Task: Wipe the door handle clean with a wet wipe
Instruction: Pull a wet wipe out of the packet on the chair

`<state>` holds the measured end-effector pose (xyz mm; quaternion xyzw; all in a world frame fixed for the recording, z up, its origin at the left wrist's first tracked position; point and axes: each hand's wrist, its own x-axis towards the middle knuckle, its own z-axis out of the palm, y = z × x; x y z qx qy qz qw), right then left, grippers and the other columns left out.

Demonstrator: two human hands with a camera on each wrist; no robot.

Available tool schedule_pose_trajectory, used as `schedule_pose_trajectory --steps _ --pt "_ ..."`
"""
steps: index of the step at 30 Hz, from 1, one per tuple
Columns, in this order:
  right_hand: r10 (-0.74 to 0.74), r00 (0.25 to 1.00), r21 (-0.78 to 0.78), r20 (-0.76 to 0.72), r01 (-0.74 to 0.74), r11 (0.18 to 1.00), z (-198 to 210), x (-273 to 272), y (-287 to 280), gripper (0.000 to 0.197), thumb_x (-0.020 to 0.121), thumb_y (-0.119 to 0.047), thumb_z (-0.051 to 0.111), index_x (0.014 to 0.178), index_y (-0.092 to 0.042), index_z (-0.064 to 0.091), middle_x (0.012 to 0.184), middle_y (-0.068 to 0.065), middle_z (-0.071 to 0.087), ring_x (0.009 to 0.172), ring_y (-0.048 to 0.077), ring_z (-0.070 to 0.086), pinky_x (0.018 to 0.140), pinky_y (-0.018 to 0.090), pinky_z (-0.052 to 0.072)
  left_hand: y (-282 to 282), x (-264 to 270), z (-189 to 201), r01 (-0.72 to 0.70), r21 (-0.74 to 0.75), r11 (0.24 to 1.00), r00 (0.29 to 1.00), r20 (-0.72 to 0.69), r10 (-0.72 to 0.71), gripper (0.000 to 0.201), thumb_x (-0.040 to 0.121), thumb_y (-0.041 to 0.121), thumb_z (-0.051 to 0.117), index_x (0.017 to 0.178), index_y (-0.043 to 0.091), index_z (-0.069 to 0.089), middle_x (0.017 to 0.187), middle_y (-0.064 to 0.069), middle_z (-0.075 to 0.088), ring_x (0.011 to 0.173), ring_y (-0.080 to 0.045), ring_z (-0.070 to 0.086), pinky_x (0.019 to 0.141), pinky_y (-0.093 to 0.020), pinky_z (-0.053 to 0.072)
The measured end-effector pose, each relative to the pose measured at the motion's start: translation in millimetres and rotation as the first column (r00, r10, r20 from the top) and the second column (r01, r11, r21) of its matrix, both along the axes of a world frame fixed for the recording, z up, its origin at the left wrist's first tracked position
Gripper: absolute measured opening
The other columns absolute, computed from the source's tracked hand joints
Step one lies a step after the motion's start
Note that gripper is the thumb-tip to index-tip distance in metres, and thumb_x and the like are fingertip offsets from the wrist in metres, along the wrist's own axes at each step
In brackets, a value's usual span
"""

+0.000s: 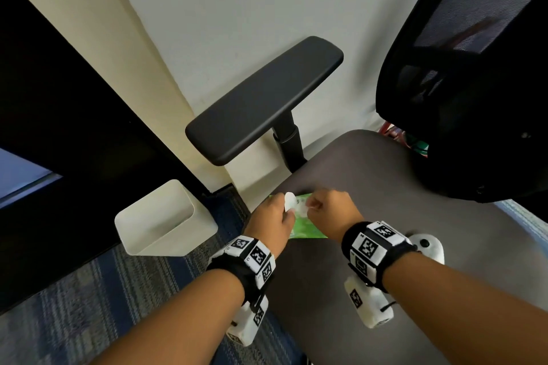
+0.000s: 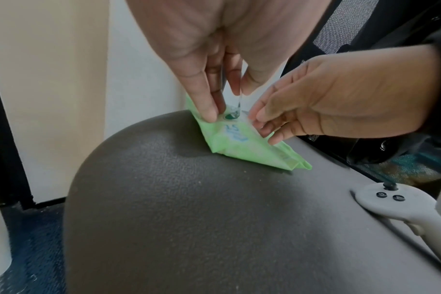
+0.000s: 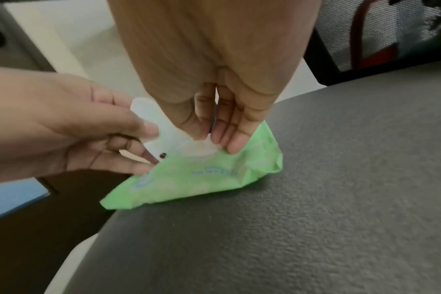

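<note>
Carpet point(image 1: 74, 290), striped blue and grey, covers the floor at the left, beside a dark door point(image 1: 59, 98); its handle lies outside every view. A cream waste bin point(image 1: 166, 219) stands on the carpet next to the door frame, near the left edge of the chair seat point(image 1: 385, 187). Above the bin, a black armrest point(image 1: 264, 101) extends toward the wall.

The left hand point(image 1: 274, 218) rests at the seat's left edge, where a green wet-wipe pack point(image 1: 308, 230) lies flat on the grey cushion. In the right wrist view, its thumb and forefinger pinch the pack's white sealing flap point(image 3: 149, 121), peeled up and held back from the opening, while the remaining fingers point(image 3: 129, 167) curl against the pack's left end.

The right hand point(image 1: 329, 210) sits just beside the left, over the middle of the pack. Its thumb and fingertips converge on a white wipe point(image 3: 199, 149) exposed at the opening; the right wrist view shows them touching the wipe, though it cannot be told whether they have closed on it.

A light grey controller point(image 2: 390, 206) lies on the seat near its right edge, well apart from the pack. The black mesh backrest point(image 1: 474, 68) rises behind the seat at the far right.
</note>
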<state>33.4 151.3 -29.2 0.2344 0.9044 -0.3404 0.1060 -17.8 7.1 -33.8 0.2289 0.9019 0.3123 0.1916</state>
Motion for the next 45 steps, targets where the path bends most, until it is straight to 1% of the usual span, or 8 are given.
schedule_pose_trajectory --steps 16,19,22,28,32,36,39,45 --pt "0.194 0.979 0.115 -0.053 -0.187 0.976 -5.6 2.2 -10.0 0.026 0.09 -0.014 0.045 0.103 0.0 0.062 0.11 0.015 0.059 0.101 0.032 0.054 0.084 0.032 0.044 -3.6 1.7 -6.2 -0.004 0.033 0.999 1.0 -0.012 0.005 0.023 0.092 0.025 0.053 0.107 0.007 0.057 0.102 -0.014 0.064 0.092 -0.031 0.062 0.08 -0.043 0.053" --pt "0.192 0.98 0.094 -0.059 -0.186 0.978 0.6 3.5 -11.1 0.017 0.087 -0.017 0.047 0.085 -0.004 0.057 0.101 0.014 0.058 0.093 0.03 0.054 0.075 0.03 0.041 -3.2 1.3 -7.2 -0.002 0.028 1.0 1.0 -0.021 0.003 0.024 0.092 0.026 0.053 0.107 0.007 0.057 0.101 -0.013 0.064 0.091 -0.03 0.062 0.079 -0.043 0.052" --pt "0.148 0.984 0.046 -0.099 -0.144 0.988 4.9 5.2 -9.3 0.016 0.087 -0.017 0.048 0.074 -0.01 0.043 0.086 0.01 0.055 0.081 0.029 0.051 0.068 0.028 0.034 -2.8 1.1 -7.8 0.005 0.012 1.0 1.0 -0.026 -0.005 0.024 0.093 0.027 0.053 0.104 0.007 0.056 0.101 -0.013 0.063 0.09 -0.03 0.062 0.078 -0.044 0.053" --pt "-0.02 0.998 -0.107 -0.054 0.014 0.994 3.2 11.0 -2.8 0.013 0.08 -0.02 0.059 0.088 -0.011 0.06 0.081 0.005 0.061 0.074 0.023 0.057 0.063 0.027 0.045 -3.0 0.4 -8.6 0.015 0.025 1.0 1.0 -0.009 -0.014 0.028 0.092 0.026 0.053 0.113 0.008 0.057 0.104 -0.014 0.063 0.093 -0.03 0.061 0.081 -0.044 0.052" --pt "0.033 0.998 -0.069 -0.055 -0.037 0.997 -2.2 13.7 -1.0 0.02 0.085 -0.022 0.058 0.069 -0.012 0.053 0.071 0.002 0.055 0.069 0.023 0.053 0.059 0.025 0.036 -2.9 1.0 -8.3 0.012 0.041 0.999 1.0 0.006 -0.012 0.028 0.09 0.024 0.055 0.113 0.01 0.058 0.102 -0.012 0.064 0.093 -0.029 0.062 0.081 -0.044 0.052" --pt "-0.102 0.982 -0.152 -0.157 0.078 0.985 -3.6 14.2 2.9 0.018 0.092 -0.022 0.053 0.082 -0.008 0.054 0.074 0.01 0.061 0.067 0.025 0.055 0.06 0.028 0.04 -3.9 1.4 -10.3 0.026 0.043 0.999 1.0 0.005 -0.026 0.024 0.088 0.028 0.054 0.104 0.01 0.06 0.096 -0.01 0.063 0.088 -0.028 0.061 0.079 -0.045 0.052" --pt "-0.154 0.973 -0.199 -0.172 0.119 0.973 -0.1 12.8 3.5 0.029 0.095 -0.029 0.049 0.07 -0.02 0.039 0.062 0.002 0.05 0.055 0.019 0.047 0.056 0.03 0.04 -3.9 1.8 -12.0 0.05 0.027 0.998 0.999 -0.007 -0.05 0.028 0.085 0.039 0.054 0.095 0.015 0.062 0.093 -0.005 0.06 0.084 -0.024 0.059 0.076 -0.043 0.053" --pt "-0.325 0.922 -0.228 -0.211 0.277 0.933 1.9 10.5 6.6 0.035 0.097 -0.031 0.046 0.07 -0.011 0.038 0.059 0.001 0.045 0.053 0.017 0.042 0.049 0.027 0.036 -4.6 9.6 -4.1 0.278 -0.163 0.947 0.953 -0.078 -0.293 0.036 0.089 0.041 0.056 0.122 0.029 0.061 0.132 0.006 0.043 0.122 -0.018 0.04 0.091 -0.04 0.048"
